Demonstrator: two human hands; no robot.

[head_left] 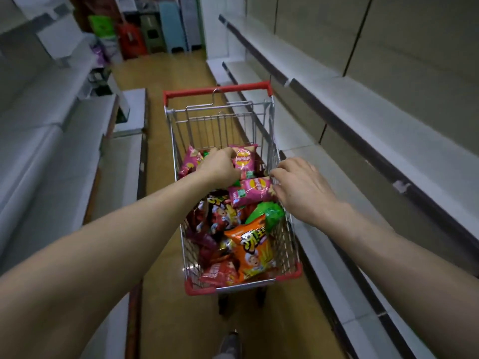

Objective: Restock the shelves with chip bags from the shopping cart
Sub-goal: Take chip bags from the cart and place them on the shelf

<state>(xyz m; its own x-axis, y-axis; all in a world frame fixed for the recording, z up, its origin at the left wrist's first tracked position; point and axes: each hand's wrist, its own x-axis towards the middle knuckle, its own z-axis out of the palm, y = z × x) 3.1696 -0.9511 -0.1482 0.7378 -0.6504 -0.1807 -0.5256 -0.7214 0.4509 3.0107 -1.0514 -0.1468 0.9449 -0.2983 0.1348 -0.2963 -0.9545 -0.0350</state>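
Note:
A small wire shopping cart (269,130) with red trim stands in the aisle, full of chip bags. My left hand (220,165) reaches into its far end and grips a pink chip bag (245,158). My right hand (298,187) hovers over the cart's right rim, its fingertips pinching the edge of a second pink chip bag (250,193). Nearer me lie a green bag (269,215), an orange bag (252,251) and several dark red bags (220,216). Bare white shelves (363,141) run along the right.
More white shelving (51,141) lines the left side of the aisle. Coloured boxes and stools (145,32) stand at the far end. The wooden floor (166,73) runs between. My shoe (229,343) shows at the bottom.

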